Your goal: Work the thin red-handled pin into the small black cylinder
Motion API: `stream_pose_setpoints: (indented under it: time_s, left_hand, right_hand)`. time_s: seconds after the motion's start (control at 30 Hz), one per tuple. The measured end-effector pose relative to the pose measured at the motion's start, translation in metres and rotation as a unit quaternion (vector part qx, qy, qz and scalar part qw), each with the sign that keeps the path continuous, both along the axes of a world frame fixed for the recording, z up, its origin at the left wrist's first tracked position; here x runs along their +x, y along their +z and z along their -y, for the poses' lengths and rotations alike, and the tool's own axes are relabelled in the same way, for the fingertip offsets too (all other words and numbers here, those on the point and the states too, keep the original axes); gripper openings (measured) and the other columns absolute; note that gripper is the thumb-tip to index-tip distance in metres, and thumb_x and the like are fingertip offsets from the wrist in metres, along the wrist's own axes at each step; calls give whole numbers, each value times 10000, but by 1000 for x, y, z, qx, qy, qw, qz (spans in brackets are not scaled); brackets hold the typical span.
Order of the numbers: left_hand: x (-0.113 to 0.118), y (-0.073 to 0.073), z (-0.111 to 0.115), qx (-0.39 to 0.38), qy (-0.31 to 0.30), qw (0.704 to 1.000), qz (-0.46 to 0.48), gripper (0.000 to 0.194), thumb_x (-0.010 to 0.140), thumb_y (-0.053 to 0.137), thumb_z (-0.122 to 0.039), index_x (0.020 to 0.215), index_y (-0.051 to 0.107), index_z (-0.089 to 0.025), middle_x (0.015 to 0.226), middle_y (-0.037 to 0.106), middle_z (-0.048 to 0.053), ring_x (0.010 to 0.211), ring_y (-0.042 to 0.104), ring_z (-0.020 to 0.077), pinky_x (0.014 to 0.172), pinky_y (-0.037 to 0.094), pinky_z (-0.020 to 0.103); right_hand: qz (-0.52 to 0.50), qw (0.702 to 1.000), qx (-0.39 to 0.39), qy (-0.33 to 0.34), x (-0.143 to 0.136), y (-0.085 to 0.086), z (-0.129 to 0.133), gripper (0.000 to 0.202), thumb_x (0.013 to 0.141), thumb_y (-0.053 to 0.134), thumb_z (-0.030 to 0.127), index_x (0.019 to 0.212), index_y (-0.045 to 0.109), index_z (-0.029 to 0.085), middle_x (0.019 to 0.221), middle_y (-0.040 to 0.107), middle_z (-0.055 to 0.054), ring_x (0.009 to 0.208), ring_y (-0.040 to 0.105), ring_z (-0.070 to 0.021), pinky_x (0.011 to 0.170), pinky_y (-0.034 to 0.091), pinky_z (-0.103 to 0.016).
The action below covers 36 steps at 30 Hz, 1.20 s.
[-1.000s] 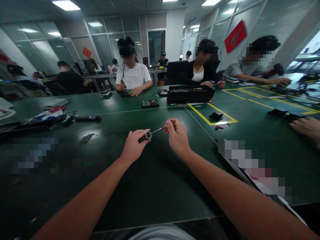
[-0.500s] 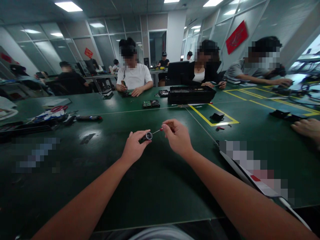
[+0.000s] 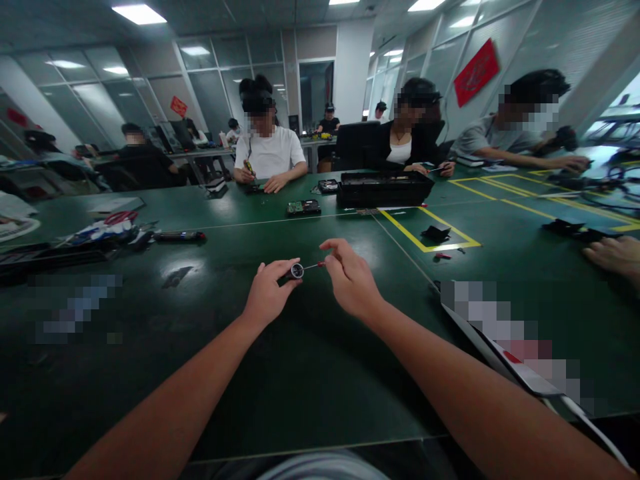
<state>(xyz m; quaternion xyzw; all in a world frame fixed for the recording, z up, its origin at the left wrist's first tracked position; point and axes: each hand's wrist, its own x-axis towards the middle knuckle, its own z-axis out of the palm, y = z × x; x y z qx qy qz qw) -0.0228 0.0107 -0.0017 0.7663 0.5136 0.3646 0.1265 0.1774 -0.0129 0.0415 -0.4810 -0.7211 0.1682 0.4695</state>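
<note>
A small dark cylindrical part (image 3: 297,271) with a pale round rim faces me at the end of my left hand (image 3: 269,292). The fingers and thumb of that hand are closed around its sides. From the right, a thin screwdriver (image 3: 321,265) with a red handle points at the rim, its metal shaft running almost level. My right hand (image 3: 353,279) has the handle at the thumb, while the index finger is raised away from it. Most of the grip is hidden behind the thumb. Whether the tip sits inside the part cannot be made out.
Across the green table (image 3: 280,400) lie a circuit-board drive (image 3: 303,207), a long black housing (image 3: 383,189) and a black bracket (image 3: 435,233) inside yellow tape. Tools and cables (image 3: 113,230) are piled left. A white-edged panel (image 3: 520,367) lies right. Co-workers sit opposite; another person's hand (image 3: 617,259) rests right.
My right index finger has lifted and straightened away from the thumb. The screwdriver's handle end has dropped slightly, so the shaft lies flatter. My left hand and the cylindrical part stay nearly still.
</note>
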Motion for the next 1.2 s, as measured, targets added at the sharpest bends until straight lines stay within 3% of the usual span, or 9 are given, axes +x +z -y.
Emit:
stream_pose_setpoints:
  time_s: [0.13, 0.27, 0.4, 0.57, 0.67, 0.8, 0.97, 1.07, 1.2]
  left_hand:
    - [0, 3, 1, -4, 2, 1000, -4, 408, 883, 696, -245, 1280, 652, -327, 1299, 676, 41, 1245, 588, 268, 1188, 236, 641]
    - [1, 4, 2, -16, 2, 1000, -8, 407, 892, 677, -240, 1292, 647, -311, 1308, 670, 56, 1244, 584, 270, 1194, 213, 650]
    - [1, 4, 2, -7, 1, 1000, -3, 408, 897, 671, -248, 1299, 643, -316, 1311, 667, 54, 1243, 582, 267, 1194, 221, 638]
    - [1, 3, 2, -14, -1, 1000, -12, 398, 902, 665, -258, 1296, 645, -319, 1312, 666, 58, 1254, 576, 271, 1192, 226, 629]
    - [1, 3, 2, -18, -1, 1000, -12, 400, 903, 663, -255, 1298, 643, -314, 1318, 662, 57, 1258, 572, 268, 1196, 208, 637]
    - [0, 4, 3, -18, 9, 1000, -5, 414, 901, 664, -249, 1308, 635, -314, 1319, 660, 56, 1258, 572, 264, 1203, 199, 633]
    - [2, 8, 4, 11, -8, 999, -35, 411, 922, 632, -230, 1324, 621, -316, 1303, 657, 45, 1251, 567, 241, 1214, 176, 621]
    - [5, 8, 2, 22, -23, 997, -67, 421, 934, 604, -209, 1339, 608, -327, 1285, 647, 36, 1235, 563, 228, 1217, 160, 622]
    - [5, 4, -2, -28, -26, 996, -78, 428, 931, 602, -212, 1347, 602, -312, 1292, 635, 53, 1244, 553, 252, 1197, 183, 656]
  right_hand:
    - [15, 1000, -4, -14, 0, -1, -1, 295, 1027, 385, 402, 1057, 615, 220, 754, 651, -17, 651, 595, -179, 607, 370, -305]
    - [-16, 1000, -20, -13, 0, -3, -3, 254, 1008, 392, 302, 1182, 551, 206, 801, 668, -27, 665, 607, -184, 625, 405, -316]
    - [-56, 998, -13, 1, 0, -6, -5, 148, 969, 464, 282, 1079, 535, 212, 899, 677, -56, 810, 643, -205, 698, 455, -329]
    - [-32, 998, -46, -5, 1, -5, -6, 276, 1006, 429, 456, 929, 574, 233, 706, 619, 1, 627, 578, -171, 579, 384, -302]
    - [-33, 999, -29, -10, 2, -4, -5, 240, 1014, 388, 371, 999, 582, 231, 743, 632, -1, 633, 577, -165, 604, 387, -308]
    - [-102, 994, -37, -3, 0, -7, -7, 164, 957, 461, 303, 1070, 541, 214, 841, 652, -27, 721, 602, -176, 665, 441, -317]
    - [-267, 959, -99, 9, 1, -23, -26, 288, 942, 498, 487, 928, 590, 214, 799, 649, -37, 711, 610, -180, 667, 489, -331]
    - [-359, 921, -144, -53, 6, -33, -39, 340, 941, 449, 541, 821, 530, 233, 697, 577, -13, 605, 566, -174, 588, 490, -331]
    - [-334, 930, -115, -102, 10, -34, -41, 312, 939, 482, 529, 844, 541, 237, 758, 594, -18, 653, 565, -174, 600, 489, -322]
